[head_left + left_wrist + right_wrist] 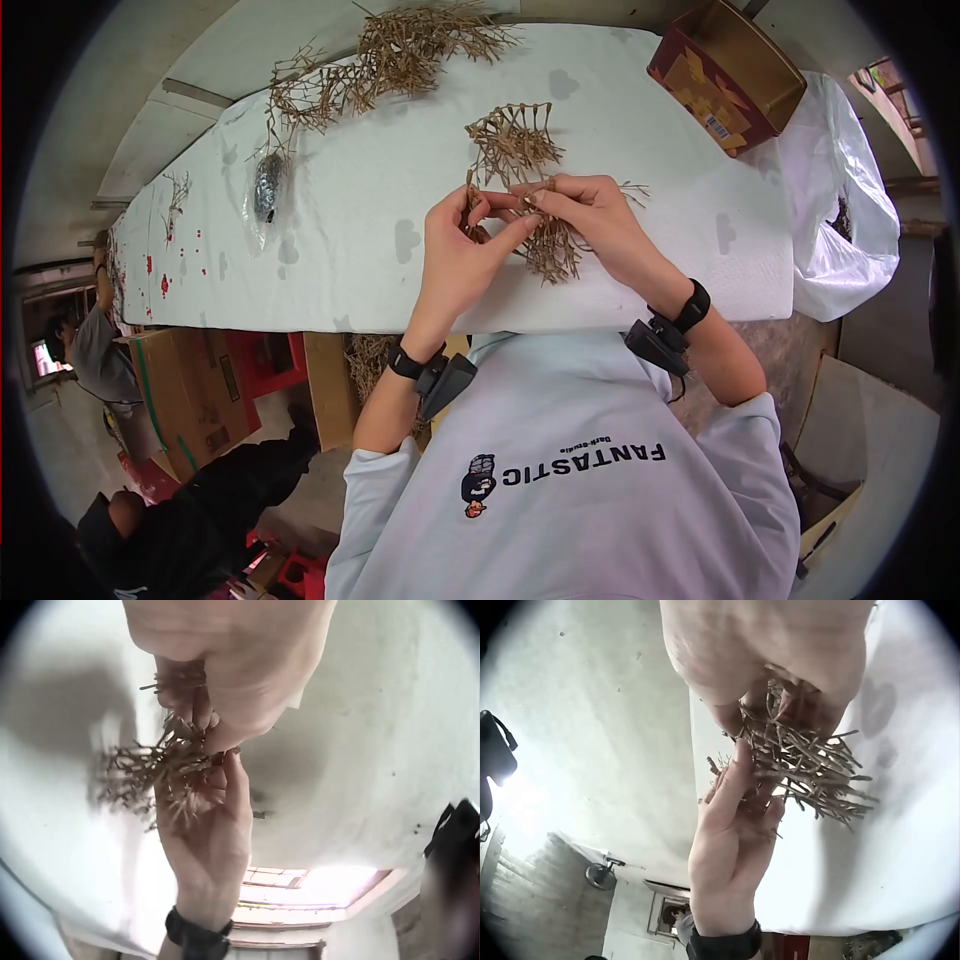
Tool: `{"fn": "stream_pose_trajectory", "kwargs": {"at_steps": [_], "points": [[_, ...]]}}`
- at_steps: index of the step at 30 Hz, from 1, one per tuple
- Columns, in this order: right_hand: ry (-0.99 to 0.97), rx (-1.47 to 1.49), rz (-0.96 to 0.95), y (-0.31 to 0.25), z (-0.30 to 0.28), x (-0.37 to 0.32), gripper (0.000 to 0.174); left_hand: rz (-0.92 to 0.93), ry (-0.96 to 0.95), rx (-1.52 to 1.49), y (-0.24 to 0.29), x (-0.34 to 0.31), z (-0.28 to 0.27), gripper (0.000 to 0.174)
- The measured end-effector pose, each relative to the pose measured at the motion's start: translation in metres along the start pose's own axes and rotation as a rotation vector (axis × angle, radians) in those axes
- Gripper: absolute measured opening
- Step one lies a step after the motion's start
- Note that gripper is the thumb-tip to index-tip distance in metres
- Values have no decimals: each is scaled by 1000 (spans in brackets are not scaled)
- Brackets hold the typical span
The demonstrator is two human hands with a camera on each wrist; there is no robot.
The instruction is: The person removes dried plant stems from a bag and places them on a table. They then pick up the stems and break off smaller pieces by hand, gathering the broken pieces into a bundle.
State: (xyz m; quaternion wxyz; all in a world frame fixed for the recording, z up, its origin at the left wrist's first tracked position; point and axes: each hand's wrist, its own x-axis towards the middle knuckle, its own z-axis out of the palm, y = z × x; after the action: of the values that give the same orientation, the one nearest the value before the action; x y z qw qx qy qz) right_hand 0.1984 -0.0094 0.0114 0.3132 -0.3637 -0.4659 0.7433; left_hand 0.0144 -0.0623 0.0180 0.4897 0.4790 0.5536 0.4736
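Brown dry branching twigs (pixel 553 258) hang in a bunch between my two hands, above the white-covered table. My left hand (pixel 462 250) pinches the bunch at its upper left with thumb and fingertips, while a few more twigs (pixel 180 679) lie within its curled fingers. From the other side my right hand (pixel 598 212) grips the same bunch, thumb and index finger close to the left fingertips. In the right wrist view the loose stem ends (pixel 832 776) fan outward below the right palm. Just beyond the hands, a small heap of similar twigs (pixel 515 142) lies on the cloth.
A larger twig pile (pixel 400 55) sits at the table's far edge, near a clear plastic packet (pixel 268 190) with dark contents. At far right are a red-and-gold box (pixel 715 85) and a plastic bag (pixel 845 210). Cardboard boxes (pixel 195 395) and two people are at left.
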Motion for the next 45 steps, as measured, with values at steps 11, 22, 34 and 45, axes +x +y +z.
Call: {"fn": "stream_pose_trajectory", "kwargs": {"at_steps": [11, 22, 34, 45], "points": [[-163, -346, -122, -17, -10, 13, 17, 8, -126, -11, 3, -8, -9, 26], [-67, -479, -225, -25, -11, 12, 14, 78, -128, -91, 16, -20, -27, 44], [-187, -237, -108, -21, -8, 14, 18, 237, -172, 30, 4, -11, -10, 49], [-210, -72, 91, -29, -24, 10, 20, 74, 1, 215, 0, -10, -14, 45]]}}
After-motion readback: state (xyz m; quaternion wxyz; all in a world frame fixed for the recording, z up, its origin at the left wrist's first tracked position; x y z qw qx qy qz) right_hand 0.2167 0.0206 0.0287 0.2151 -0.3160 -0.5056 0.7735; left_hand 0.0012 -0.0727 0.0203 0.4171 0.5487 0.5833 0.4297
